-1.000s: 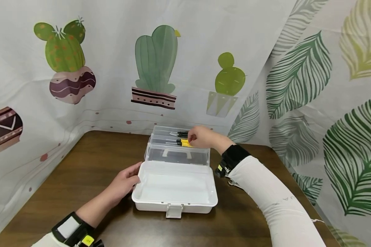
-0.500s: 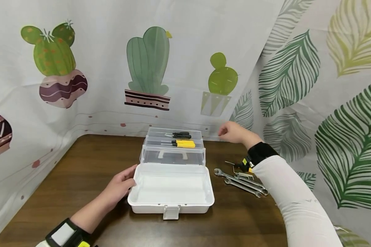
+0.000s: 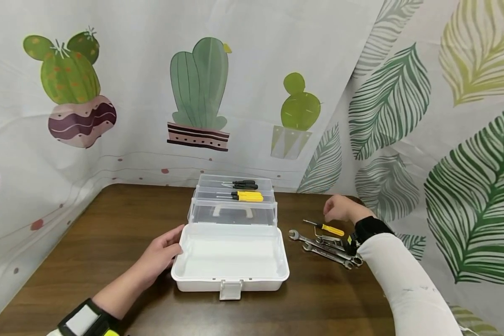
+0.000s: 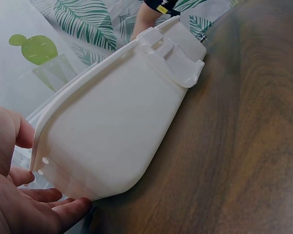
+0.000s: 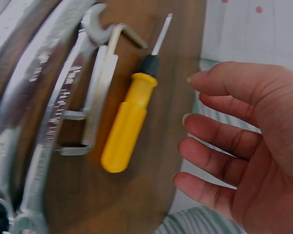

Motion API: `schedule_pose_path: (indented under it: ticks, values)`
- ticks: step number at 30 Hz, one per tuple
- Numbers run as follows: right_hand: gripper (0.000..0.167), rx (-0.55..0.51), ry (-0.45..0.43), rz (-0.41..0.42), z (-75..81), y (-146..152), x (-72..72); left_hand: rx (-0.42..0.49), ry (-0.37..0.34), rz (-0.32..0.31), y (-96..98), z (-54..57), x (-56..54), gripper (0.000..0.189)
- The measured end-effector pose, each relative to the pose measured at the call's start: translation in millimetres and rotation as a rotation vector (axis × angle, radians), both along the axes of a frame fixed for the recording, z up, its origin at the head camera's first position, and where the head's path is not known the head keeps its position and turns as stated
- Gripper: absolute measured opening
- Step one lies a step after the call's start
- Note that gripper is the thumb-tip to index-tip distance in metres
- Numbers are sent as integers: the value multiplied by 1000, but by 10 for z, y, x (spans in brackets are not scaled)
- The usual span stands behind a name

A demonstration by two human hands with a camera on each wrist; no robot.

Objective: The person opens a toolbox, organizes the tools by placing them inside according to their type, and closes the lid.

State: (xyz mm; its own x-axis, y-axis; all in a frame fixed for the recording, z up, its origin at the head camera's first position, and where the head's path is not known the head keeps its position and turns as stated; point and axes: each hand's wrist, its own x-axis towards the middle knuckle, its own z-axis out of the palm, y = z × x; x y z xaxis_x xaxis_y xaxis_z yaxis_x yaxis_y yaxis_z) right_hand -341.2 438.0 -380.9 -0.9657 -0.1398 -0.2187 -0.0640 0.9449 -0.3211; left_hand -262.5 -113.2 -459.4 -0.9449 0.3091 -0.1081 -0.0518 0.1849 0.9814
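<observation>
A white toolbox [image 3: 201, 285] lies with its transparent lid [image 3: 235, 215] and stepped trays folded back. My left hand [image 3: 161, 254] grips its left wall, thumb at the rim and fingers along the outside, as the left wrist view shows on the toolbox wall [image 4: 112, 131]. To the right of the box, my right hand [image 3: 342, 208] hovers with fingers loosely bent and holds nothing. Close by it lies a yellow-handled screwdriver [image 5: 124, 131] on the table. Two yellow screwdrivers [image 3: 249, 198] rest in one tray, and black-handled screwdrivers [image 3: 245, 186] in the tray behind.
Several silver wrenches [image 3: 327, 254] lie on the wooden table [image 3: 122, 219] right of the box. Beside them are hex keys [image 5: 100, 92]. The box's front latch [image 3: 231, 289] hangs down. A patterned cloth [image 3: 252, 93] stands behind the table.
My right hand has left the yellow screwdrivers in the tray and moved right and down to the loose yellow screwdriver. My left hand keeps its place on the box.
</observation>
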Motion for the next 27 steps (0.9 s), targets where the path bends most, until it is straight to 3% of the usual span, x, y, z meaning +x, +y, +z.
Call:
schedule_pose_path:
  ticks: [6, 16, 27]
  values:
    - [18, -26, -9, -4, -186, 20, 88, 9, 6, 3, 6, 0, -9, 69]
    - [18, -41, -12, -29, -440, 66, 97, 25, 11, 2, -30, -28, -17, 70]
    - [10, -16, -6, -37, -461, 57, 123, -11, 7, -9, -21, -15, -22, 70]
